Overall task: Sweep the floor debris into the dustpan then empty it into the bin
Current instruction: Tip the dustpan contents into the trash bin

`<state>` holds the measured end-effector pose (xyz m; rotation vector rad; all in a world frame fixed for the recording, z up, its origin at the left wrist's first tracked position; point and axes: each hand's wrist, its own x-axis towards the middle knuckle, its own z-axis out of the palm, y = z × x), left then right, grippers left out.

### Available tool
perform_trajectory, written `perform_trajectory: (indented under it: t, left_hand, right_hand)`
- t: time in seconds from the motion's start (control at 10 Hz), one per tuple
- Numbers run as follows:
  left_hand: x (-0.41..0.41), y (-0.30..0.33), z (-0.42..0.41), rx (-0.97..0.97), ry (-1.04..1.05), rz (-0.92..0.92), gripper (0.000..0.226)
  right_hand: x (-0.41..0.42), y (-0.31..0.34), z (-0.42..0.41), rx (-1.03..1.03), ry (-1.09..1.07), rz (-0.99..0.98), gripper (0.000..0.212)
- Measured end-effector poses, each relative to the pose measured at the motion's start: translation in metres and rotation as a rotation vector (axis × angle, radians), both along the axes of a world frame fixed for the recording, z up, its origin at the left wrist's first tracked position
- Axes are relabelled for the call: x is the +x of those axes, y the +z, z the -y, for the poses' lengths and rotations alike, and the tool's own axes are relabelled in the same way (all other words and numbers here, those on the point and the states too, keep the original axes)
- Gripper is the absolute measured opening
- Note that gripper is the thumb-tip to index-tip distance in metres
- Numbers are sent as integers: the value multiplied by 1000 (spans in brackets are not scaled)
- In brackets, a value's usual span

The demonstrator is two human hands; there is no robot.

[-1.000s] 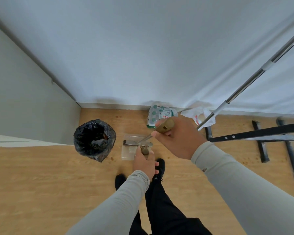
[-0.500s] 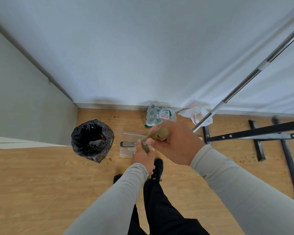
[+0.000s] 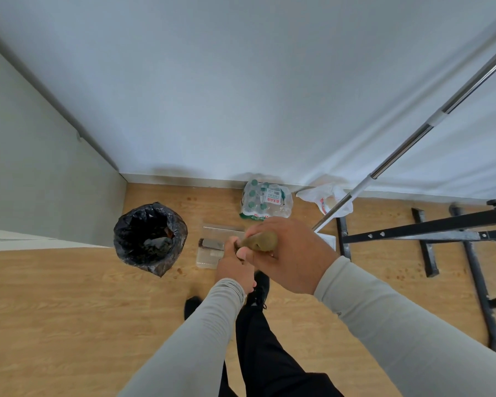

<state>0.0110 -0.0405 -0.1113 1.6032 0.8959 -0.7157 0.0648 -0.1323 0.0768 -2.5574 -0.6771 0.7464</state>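
Your right hand [image 3: 287, 253] gripped the broom handle [image 3: 259, 242], left hand [image 3: 235, 265] the dustpan [image 3: 212, 247] handle; tilting it early risked spilling debris beside the bin [image 3: 149, 236].

Both hands grip handles: right hand [image 3: 287, 253] on the broom handle [image 3: 261, 242], left hand [image 3: 235, 266] over the clear dustpan [image 3: 212, 239], just beside the black-lined bin [image 3: 149, 239].
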Motion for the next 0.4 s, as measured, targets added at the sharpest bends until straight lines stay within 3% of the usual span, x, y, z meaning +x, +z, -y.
perform_trajectory:
  t: [0.1, 0.2, 0.3, 0.4]
  left_hand:
    - [-7, 13, -2, -23, -18, 49, 35]
    - [-12, 18, -14, -44, -143, 30, 70]
    - [-15, 28, -35, 24, -330, 23, 86]
    - [-20, 51, -51, 32, -385, 85, 76]
  right_hand:
    - [4, 4, 3, -1, -64, -54, 35]
    - [5, 12, 3, 32, -146, -138, 24]
    - [2, 9, 3, 47, -214, -224, 46]
    - [-5, 8, 10, 45, -272, -279, 57]
